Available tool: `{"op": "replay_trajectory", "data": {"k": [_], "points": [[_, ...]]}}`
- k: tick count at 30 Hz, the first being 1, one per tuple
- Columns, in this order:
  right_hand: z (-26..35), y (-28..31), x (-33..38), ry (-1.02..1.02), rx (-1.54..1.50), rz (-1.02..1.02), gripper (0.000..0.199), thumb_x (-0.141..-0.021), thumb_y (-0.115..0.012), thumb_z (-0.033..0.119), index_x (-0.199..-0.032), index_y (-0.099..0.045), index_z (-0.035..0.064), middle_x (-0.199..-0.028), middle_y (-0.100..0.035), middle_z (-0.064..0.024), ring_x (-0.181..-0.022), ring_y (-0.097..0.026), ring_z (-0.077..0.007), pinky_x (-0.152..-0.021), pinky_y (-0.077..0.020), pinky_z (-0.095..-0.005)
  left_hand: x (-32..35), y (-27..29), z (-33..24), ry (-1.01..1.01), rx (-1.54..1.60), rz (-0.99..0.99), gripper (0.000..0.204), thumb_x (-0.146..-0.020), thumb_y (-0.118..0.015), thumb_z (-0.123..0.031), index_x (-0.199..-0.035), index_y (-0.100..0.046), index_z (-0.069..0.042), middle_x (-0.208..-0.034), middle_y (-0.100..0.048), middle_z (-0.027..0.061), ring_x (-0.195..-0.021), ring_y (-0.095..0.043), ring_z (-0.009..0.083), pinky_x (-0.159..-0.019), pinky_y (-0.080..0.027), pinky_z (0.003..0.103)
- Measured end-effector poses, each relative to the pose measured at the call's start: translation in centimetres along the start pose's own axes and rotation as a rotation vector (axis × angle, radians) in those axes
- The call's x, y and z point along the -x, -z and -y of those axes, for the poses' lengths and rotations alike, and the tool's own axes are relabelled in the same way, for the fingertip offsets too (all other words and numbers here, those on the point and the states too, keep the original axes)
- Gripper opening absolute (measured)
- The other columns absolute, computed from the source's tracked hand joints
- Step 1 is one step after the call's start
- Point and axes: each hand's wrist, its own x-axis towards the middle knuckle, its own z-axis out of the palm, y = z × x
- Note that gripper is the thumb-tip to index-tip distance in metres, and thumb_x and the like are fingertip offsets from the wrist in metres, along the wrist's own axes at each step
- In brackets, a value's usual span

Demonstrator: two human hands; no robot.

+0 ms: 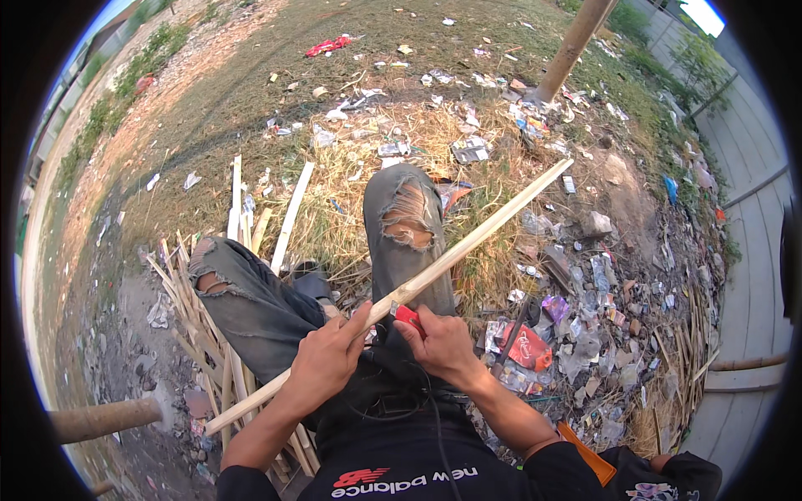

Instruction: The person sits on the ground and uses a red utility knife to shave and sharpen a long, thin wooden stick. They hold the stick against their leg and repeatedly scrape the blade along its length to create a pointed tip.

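A long pale bamboo strip [476, 236] runs from lower left to upper right across my lap. My left hand [327, 355] grips it near its middle, fingers wrapped around it. My right hand [441, 342] is closed on a small red-handled cutter [408, 316], held against the strip's underside just right of my left hand. I sit with torn grey jeans [401, 242], one knee bent up and the other leg folded to the left.
Cut bamboo slats [291, 219] lie in a pile at my left and under my legs. Litter, plastic scraps and a red can [530, 344] cover the ground at right. A bamboo post [572, 46] stands at the back; another pole [104, 417] lies at lower left. A grey wall [748, 200] curves along the right.
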Motion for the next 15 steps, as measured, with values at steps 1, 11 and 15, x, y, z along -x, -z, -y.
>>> {"op": "replay_trajectory", "data": {"k": [1, 11, 15], "points": [[-0.4, -0.3, 0.0, -0.031, -0.052, -0.042, 0.048, -0.108, -0.061, 0.044, -0.087, -0.058, 0.0014, -0.062, -0.062, -0.0238, -0.06, -0.066, -0.0463, -0.055, -0.0474, -0.0553, 0.7, 0.8, 0.0, 0.022, -0.02, 0.017, 0.049, -0.103, -0.065, -0.019, -0.152, -0.058, -0.016, -0.087, -0.063, 0.017, -0.077, -0.066, 0.0401, -0.07, -0.051, 0.051], [-1.0, 5.9, -2.1, -0.075, 0.059, 0.029, 0.043, -0.107, -0.063, 0.039, -0.087, -0.06, 0.0017, -0.063, -0.062, -0.0211, -0.059, -0.065, -0.0451, -0.055, -0.0477, -0.0531, 0.7, 1.7, -0.7, 0.023, -0.011, -0.059, 0.05, -0.1, -0.067, -0.014, -0.15, -0.06, -0.015, -0.084, -0.061, 0.0161, -0.075, -0.064, 0.0389, -0.069, -0.05, 0.049], [-1.5, 4.6, -1.7, -0.004, 0.121, 0.076, 0.039, -0.106, -0.065, 0.038, -0.09, -0.061, 0.0029, -0.064, -0.065, -0.0219, -0.06, -0.067, -0.0465, -0.056, -0.0505, -0.0543, -0.5, 0.1, -0.3, 0.025, 0.015, -0.066, 0.053, -0.1, -0.069, -0.016, -0.152, -0.059, -0.015, -0.086, -0.062, 0.0172, -0.078, -0.067, 0.0399, -0.07, -0.051, 0.049]]}}
